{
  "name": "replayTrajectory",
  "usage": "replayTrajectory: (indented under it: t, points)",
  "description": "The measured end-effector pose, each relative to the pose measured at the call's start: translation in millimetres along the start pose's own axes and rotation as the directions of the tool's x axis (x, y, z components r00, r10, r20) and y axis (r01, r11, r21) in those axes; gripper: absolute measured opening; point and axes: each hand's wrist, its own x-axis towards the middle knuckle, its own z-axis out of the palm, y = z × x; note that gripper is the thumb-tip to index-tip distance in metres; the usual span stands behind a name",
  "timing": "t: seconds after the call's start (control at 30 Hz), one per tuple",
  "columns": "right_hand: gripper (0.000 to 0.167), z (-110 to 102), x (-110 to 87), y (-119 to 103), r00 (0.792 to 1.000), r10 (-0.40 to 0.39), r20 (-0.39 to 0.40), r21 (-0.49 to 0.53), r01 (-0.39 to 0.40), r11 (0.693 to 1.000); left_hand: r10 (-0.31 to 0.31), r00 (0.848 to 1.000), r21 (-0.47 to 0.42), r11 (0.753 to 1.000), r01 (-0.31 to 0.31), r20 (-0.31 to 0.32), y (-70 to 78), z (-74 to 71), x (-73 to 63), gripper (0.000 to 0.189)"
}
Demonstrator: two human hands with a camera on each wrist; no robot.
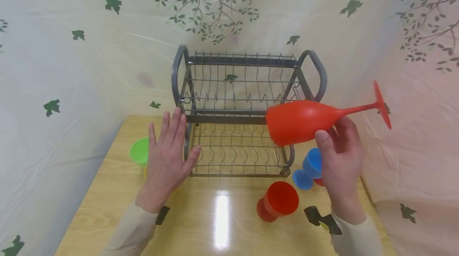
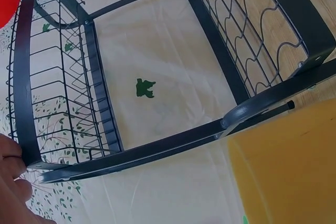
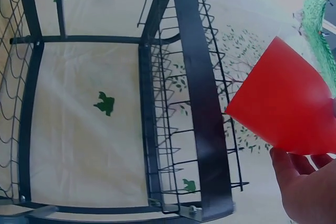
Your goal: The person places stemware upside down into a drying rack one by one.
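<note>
In the head view my right hand (image 1: 340,156) grips a red plastic wine glass (image 1: 305,122) near the base of its bowl. The glass lies sideways in the air, its rim toward the left and its foot to the right, in front of the dish rack's right side. My left hand (image 1: 166,160) is at the left end of the dark two-tier dish rack (image 1: 229,120), fingers straight. In the left wrist view its fingertips (image 2: 11,153) touch or nearly touch the rack's upper corner. The red bowl also shows in the right wrist view.
A red goblet (image 1: 281,199) lies tipped on the wooden table (image 1: 201,224) before the rack. Right of it is a blue goblet (image 1: 312,164), with something red partly hidden behind. A green cup (image 1: 140,151) and a mostly covered yellow one (image 2: 294,166) are at the left.
</note>
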Motion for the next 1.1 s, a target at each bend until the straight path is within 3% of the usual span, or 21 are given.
replayTrajectory:
  t: [0.33, 0.8, 1.1]
  points:
    - [0.052, 2, 19.9, -22, 0.999, -0.022, -0.026, -0.060, 0.021, 0.998, -0.003, 1.000, 0.003, 1.000, 0.003, 0.006, -0.6, 0.5, -1.3, 0.081]
    - [0.051, 18, 50.5, -45, 0.999, -0.045, -0.011, 0.063, 0.045, 0.997, -0.015, 1.000, 0.012, 1.000, 0.015, 0.003, 1.7, 1.4, -0.8, 0.080]
    - [0.050, 27, 73.9, -48, 0.998, -0.064, 0.022, 0.047, 0.063, 0.997, -0.031, 1.000, -0.005, 1.000, 0.031, -0.001, 1.9, 1.7, -0.6, 0.078]
